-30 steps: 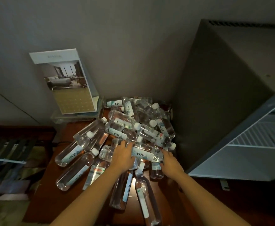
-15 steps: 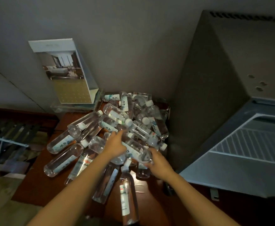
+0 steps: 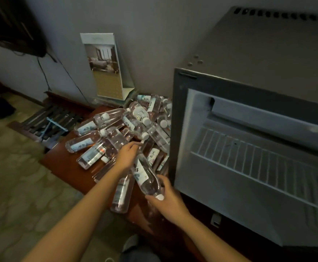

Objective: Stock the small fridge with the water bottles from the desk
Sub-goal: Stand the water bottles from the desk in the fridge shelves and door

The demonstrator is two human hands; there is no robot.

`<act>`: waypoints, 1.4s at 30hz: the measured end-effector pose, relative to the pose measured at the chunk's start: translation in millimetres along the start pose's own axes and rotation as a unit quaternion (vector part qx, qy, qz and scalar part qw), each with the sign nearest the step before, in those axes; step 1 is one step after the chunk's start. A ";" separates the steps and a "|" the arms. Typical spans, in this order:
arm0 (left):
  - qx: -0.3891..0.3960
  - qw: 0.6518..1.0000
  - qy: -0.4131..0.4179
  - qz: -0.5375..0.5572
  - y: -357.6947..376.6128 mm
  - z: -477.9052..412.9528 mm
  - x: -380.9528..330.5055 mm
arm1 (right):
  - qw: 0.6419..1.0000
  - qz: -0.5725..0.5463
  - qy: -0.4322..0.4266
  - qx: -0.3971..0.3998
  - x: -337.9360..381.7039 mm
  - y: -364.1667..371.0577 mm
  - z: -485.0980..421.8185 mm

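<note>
Dim room corner: a wooden desk (image 3: 63, 161) heaped with bottles, an open small fridge (image 3: 248, 53) just beside it on the right.
Patterned carpet (image 3: 12, 186) and a slatted rack (image 3: 46, 120) lie at far left; a picture card (image 3: 105, 69) stands against the wall behind the bottle pile (image 3: 135, 118). Above the desk's near edge the left hand (image 3: 127, 156) curls round the far end of one water bottle (image 3: 145, 176), lifted and tilted, while the right hand (image 3: 170, 202) grips its near end, close to the fridge's wire shelf (image 3: 258, 161).

Dim, grainy indoor light; faint glints on the water bottles (image 3: 114, 138); edges bend with wide-angle distortion; slight blur throughout.
</note>
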State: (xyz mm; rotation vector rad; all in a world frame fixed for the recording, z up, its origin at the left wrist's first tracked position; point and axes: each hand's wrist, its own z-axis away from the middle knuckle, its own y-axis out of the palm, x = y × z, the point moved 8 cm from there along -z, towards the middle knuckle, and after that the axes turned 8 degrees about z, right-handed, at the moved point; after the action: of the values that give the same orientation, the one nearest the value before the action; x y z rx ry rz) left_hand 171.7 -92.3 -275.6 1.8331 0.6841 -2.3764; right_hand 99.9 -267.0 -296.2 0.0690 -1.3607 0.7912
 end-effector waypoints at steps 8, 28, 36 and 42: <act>-0.036 0.986 -0.104 0.129 17.0 43.2 29.7 | 0.982 -0.117 0.052 -0.141 -27.9 -53.1 27.2; 0.449 0.889 0.031 -0.077 127.1 71.5 97.8 | 0.863 -0.060 -0.239 -0.441 -50.1 -104.5 15.1; 0.261 0.931 0.252 -0.050 146.8 118.8 98.1 | 0.877 -0.091 -0.233 -0.410 -75.9 -85.8 69.8; 0.185 0.915 0.355 -0.049 139.0 149.8 45.9 | 0.912 -0.014 -0.232 -0.337 -52.3 -88.0 109.3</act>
State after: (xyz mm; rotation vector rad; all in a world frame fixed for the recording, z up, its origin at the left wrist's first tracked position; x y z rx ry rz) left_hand 66.6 -264.4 -331.9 2.9378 0.3639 -1.9419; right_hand 55.6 -409.2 -280.9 -0.2843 -2.0217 0.2429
